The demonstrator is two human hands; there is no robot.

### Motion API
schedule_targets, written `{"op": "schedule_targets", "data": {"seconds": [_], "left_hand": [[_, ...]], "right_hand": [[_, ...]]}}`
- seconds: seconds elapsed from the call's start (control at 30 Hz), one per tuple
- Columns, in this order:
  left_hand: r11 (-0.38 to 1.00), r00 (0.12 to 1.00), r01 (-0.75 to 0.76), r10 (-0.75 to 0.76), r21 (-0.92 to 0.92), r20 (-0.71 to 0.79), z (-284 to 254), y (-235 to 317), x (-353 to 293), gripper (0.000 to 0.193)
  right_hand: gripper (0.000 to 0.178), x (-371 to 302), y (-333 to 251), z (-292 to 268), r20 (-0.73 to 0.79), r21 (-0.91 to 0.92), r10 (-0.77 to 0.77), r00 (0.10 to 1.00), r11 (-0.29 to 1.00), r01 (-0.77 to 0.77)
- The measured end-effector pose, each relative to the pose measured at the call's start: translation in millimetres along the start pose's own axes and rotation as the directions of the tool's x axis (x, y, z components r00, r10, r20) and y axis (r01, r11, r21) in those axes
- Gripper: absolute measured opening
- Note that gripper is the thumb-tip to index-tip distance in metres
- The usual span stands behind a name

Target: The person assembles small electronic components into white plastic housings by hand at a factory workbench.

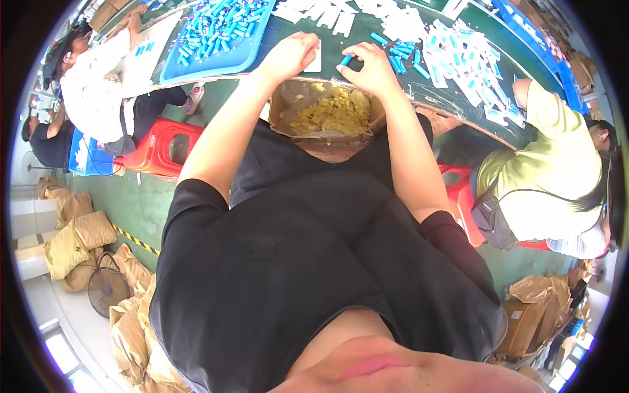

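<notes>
My left hand [293,54] is over the near edge of the green table, fingers curled together. A white card [316,59] shows right beside its fingertips; whether they grip it is hidden. My right hand [372,68] pinches a small blue cylindrical battery [346,59] between thumb and fingers. Just past that hand lies a loose group of blue batteries [402,52], some with thin wires. To the left, a blue tray [252,63] is heaped with more of them. Farther right, a pile of white cards [452,56] has blue batteries on it.
Below the table edge, at my lap, an open cardboard box [282,118] holds yellow scraps. More white cards [327,14] are spread at the back. One person [98,85] sits at left, another [544,170] at right, by red stools [154,147]. A fan [109,288] stands lower left.
</notes>
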State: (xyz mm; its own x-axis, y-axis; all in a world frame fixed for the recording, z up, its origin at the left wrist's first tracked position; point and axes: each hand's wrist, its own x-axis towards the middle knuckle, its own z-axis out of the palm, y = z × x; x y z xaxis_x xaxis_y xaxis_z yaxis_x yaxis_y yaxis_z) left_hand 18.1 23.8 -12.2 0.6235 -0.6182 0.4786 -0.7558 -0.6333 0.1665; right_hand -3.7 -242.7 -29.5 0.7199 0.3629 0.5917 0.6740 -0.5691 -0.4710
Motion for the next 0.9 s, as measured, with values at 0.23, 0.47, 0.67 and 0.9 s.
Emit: {"op": "schedule_targets", "data": {"seconds": [0.23, 0.47, 0.67, 0.9], "left_hand": [[0.850, 0.897, 0.286, -0.399, -0.443, -0.188, 18, -2, -9, 0.010], [0.752, 0.581, 0.023, -0.547, -0.659, -0.603, 18, 42, -31, 0.004], [0.362, 0.662, -0.015, -0.695, -0.932, -0.280, 73, 91, -119, 0.016], [0.690, 0.733, 0.620, -0.679, -0.374, -0.038, 171, 45, -172, 0.013]], "right_hand": [[0.029, 11, 3, 4, -0.069, 0.309, 0.121, 0.990, 0.946, -0.094], [0.030, 27, -6, 21, 0.035, 0.276, -0.011, 0.999, 0.961, 0.001], [0.031, 30, -10, 30, 0.086, 0.324, -0.043, 0.995, 0.946, 0.012], [0.031, 28, -23, 31, 0.089, 0.180, -0.191, 0.978, 0.968, 0.173]]}}
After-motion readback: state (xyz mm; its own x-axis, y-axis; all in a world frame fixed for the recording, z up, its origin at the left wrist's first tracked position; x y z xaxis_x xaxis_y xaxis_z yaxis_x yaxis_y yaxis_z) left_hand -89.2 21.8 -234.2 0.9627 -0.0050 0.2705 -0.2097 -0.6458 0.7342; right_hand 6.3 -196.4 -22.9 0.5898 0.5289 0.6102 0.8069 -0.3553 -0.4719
